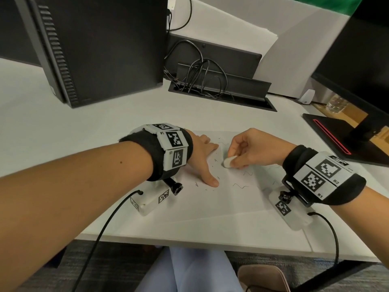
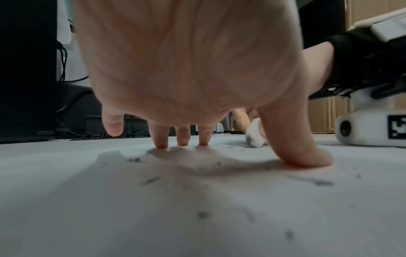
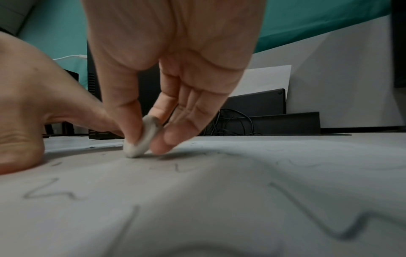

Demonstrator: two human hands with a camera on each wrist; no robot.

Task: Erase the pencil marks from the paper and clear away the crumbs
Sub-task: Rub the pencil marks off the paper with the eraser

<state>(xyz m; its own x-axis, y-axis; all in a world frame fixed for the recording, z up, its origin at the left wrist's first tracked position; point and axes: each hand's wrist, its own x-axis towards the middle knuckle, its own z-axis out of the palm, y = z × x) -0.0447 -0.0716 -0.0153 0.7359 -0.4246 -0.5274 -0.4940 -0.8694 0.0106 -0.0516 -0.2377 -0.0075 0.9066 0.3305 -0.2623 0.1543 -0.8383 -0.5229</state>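
A white sheet of paper (image 1: pixel 221 199) lies on the desk with wavy pencil marks (image 1: pixel 241 185) and dark eraser crumbs (image 2: pixel 151 180) scattered over it. My right hand (image 1: pixel 250 149) pinches a small white eraser (image 1: pixel 228 161) between thumb and fingers, its smudged end pressed on the paper (image 3: pixel 219 200). The eraser (image 3: pixel 140 142) looks grey with graphite in the right wrist view. My left hand (image 1: pixel 203 157) lies spread to the eraser's left, fingertips (image 2: pixel 182 140) and thumb (image 2: pixel 307 158) pressing the sheet (image 2: pixel 197 208) flat. The eraser (image 2: pixel 255 137) shows just behind that thumb.
A black computer tower (image 1: pixel 94 47) stands at the back left. Behind the paper is a cable tray (image 1: pixel 221 93) with tangled black cables. A monitor stand (image 1: pixel 347 140) sits at the right, under a dark screen. The desk's front edge (image 1: pixel 189 242) runs below my wrists.
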